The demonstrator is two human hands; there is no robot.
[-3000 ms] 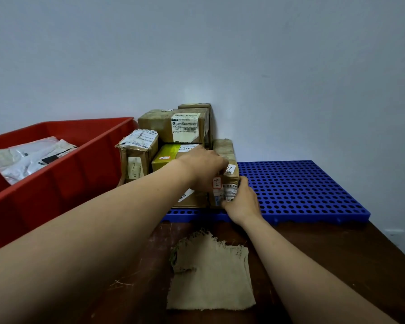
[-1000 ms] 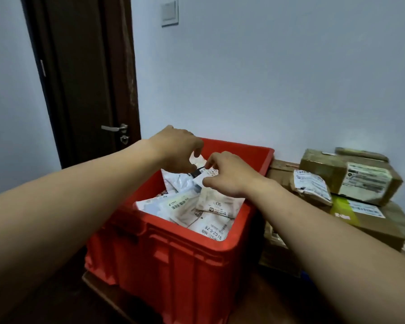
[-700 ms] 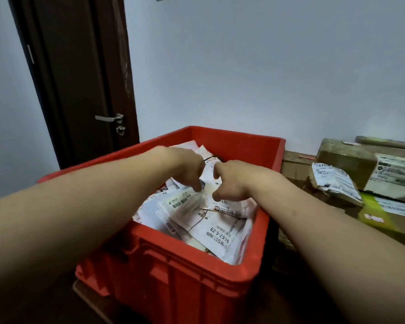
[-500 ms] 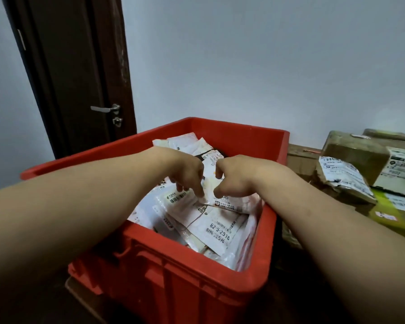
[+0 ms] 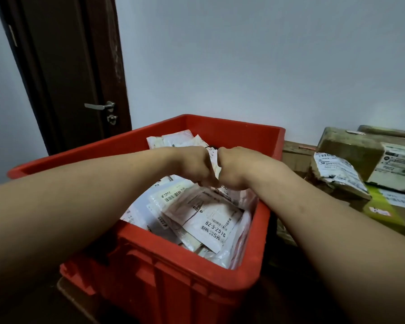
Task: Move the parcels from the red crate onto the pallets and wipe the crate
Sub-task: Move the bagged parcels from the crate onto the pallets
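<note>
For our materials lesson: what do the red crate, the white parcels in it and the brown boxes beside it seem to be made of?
Red crate: moulded plastic, smooth, slightly glossy; ribbed walls, rolled rim. White parcels: probably thin plastic film; shiny, creased, with paper labels. Brown boxes: likely cardboard, matte, scuffed, with folded edges.
</note>
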